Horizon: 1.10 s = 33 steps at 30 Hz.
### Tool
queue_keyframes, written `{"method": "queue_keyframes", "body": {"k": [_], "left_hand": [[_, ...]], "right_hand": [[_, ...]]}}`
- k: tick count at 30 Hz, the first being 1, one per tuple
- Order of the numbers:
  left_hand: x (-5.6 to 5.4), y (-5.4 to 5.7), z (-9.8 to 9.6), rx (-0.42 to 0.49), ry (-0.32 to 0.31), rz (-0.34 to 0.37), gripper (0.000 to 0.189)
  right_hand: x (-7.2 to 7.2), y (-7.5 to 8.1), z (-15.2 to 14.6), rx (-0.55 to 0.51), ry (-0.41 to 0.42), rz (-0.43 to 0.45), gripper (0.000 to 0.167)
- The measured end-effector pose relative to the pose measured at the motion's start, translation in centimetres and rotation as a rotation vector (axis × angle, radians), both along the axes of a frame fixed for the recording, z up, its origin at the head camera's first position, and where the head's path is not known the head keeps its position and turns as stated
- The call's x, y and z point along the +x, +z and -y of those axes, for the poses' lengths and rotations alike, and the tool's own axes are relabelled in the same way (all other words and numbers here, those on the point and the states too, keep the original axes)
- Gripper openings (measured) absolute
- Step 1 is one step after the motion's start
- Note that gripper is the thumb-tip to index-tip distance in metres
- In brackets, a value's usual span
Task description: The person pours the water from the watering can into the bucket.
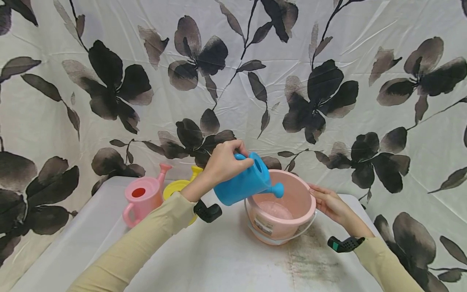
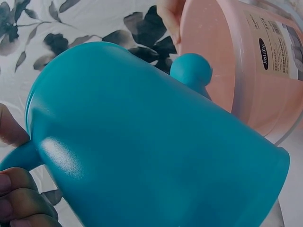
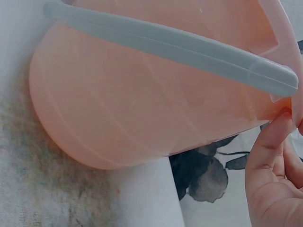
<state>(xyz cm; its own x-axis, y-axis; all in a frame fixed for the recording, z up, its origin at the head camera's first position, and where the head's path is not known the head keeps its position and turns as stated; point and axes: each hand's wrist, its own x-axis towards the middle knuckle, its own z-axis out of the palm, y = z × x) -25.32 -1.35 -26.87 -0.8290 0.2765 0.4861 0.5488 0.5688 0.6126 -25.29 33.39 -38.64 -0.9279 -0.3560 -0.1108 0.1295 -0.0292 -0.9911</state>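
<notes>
My left hand grips the handle of a blue watering can, tipped so its spout points over the mouth of a pink bucket. In the left wrist view the can's body fills much of the picture, with curled fingers round its handle. At the bucket's right side, my right hand holds the rim. The right wrist view shows the thumb against the bucket wall just under the rim. Whether water runs from the spout cannot be made out.
On the left of the white table stand a pink watering can and a yellow watering can, partly behind my left arm. A pale bail handle hangs down the bucket's side. Floral cloth hangs behind. Stains mark the table's right side.
</notes>
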Motion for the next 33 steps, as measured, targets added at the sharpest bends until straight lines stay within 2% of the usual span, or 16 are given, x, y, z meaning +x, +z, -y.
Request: {"method": "queue_keyframes", "body": {"k": [6,13,33], "left_hand": [[0.09,0.04,-0.1,0.0,-0.007,0.008,0.014],[0.13,0.06,-0.06,-0.007,-0.009,0.003,0.014],[-0.12,-0.04,-0.27,-0.009,0.007,-0.014,0.013]], "right_hand": [[-0.23,0.2,0.09,-0.005,-0.016,0.036,0.067],[-0.24,0.16,0.06,-0.012,-0.001,0.028,0.069],[-0.35,0.18,0.23,-0.02,-0.026,0.047,0.069]]}}
